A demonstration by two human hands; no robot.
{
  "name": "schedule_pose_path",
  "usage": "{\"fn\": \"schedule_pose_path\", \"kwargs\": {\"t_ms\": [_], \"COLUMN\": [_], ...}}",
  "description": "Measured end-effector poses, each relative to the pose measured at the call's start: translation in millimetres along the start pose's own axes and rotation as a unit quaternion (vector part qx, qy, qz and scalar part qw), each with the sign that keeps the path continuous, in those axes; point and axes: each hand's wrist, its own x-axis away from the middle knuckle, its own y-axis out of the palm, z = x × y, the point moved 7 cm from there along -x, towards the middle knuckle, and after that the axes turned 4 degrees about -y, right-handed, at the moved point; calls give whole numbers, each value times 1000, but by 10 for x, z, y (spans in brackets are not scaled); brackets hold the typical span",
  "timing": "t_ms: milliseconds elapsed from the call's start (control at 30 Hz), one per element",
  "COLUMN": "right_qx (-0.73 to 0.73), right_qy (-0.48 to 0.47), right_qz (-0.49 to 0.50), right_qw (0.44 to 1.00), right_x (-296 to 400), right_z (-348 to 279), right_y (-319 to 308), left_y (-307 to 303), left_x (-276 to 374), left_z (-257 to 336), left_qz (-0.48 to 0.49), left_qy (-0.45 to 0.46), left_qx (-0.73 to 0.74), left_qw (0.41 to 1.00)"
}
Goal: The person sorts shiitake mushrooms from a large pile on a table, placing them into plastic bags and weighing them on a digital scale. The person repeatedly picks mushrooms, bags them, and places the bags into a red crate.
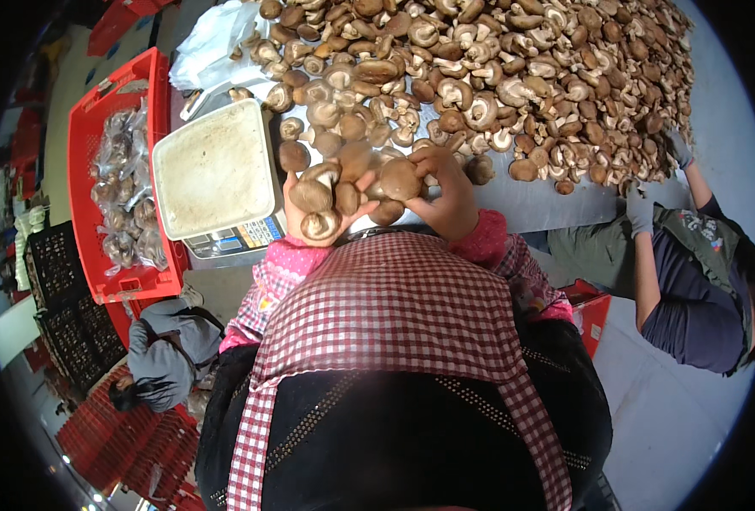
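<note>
Several brown shiitake mushrooms (311, 195) rest in my left hand (294, 220), which is cupped near the table's front edge. One of them, at the heel of the palm, shows its pale underside and stem. My right hand (449, 191) grips a large shiitake cap (400, 179) between thumb and fingers, just right of the left fingertips. Another mushroom (387, 212) sits below that cap; whether a hand touches it I cannot tell. Beyond both hands a large heap of shiitake mushrooms (480, 83) spreads over the metal table (524, 207).
Left of my hands is a digital scale (234, 239) with a pale plastic tray (214, 166) on it. A red crate (173, 255) holds bagged mushrooms (122, 185). Clear plastic bags (214, 45) lie behind the scale. A gloved co-worker (690, 281) reaches into the heap at right; another person (173, 351) is at lower left.
</note>
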Motion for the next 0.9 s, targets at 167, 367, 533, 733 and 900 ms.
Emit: {"fn": "schedule_pose_path", "kwargs": {"t_ms": [167, 367, 533, 733, 900], "right_qx": [-24, -172, -255, 252, 222], "right_qy": [-93, -13, -91, -72, -60], "right_qz": [-65, -309, -441, -266, -221], "right_qw": [993, 935, 856, 928, 948], "right_x": [122, 240, 38, -718, -789], "right_z": [-122, -110, -237, 439, 555], "right_y": [248, 795, 1044, 1429, 1355], "left_y": [-168, -706, -787, -759, -570], "left_x": [75, 472, 824, 1062, 1170], "left_z": [73, 286, 247, 350, 517], "left_qz": [6, 159, 112, 96, 20], "left_qy": [13, 104, 93, 103, 88], "left_qx": [-96, -198, -154, -164, -86], "left_qw": [995, 962, 977, 976, 992]}}
